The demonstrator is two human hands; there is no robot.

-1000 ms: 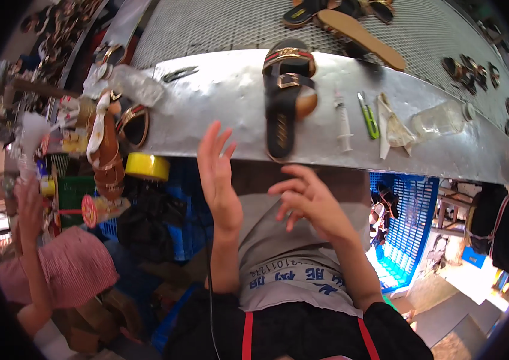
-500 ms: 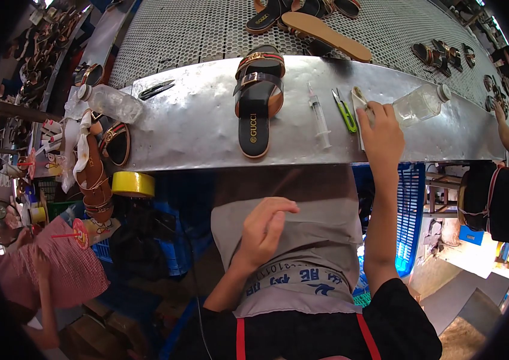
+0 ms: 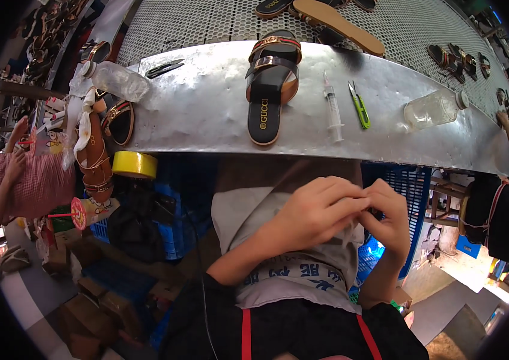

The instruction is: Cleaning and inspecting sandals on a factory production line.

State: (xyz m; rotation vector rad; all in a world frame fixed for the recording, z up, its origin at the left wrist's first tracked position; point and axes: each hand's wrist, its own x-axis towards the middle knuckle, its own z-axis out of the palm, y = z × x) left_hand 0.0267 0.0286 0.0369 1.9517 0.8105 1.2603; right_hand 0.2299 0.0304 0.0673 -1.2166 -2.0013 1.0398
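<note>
Broadly, a metal bench (image 3: 206, 120) crosses the upper frame, 1 black sandal (image 3: 264, 123) at top centre; right of mid-frame, the left hand (image 3: 317, 210) and right hand (image 3: 391, 211) meet, fingers bunched narrow (around what, I cannot tell); green snips (image 3: 362, 113) lie upper right.

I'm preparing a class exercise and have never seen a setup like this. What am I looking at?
No machine here: these are a person's own left hand and right hand. A wide camera worn on the head looks down at them, bending straight edges. On the metal bench lie a black sandal, a syringe, a green-handled cutter and two clear bottles, among other things. The hands meet in front of the grey apron; whatever they hold is too hidden to name.
</note>
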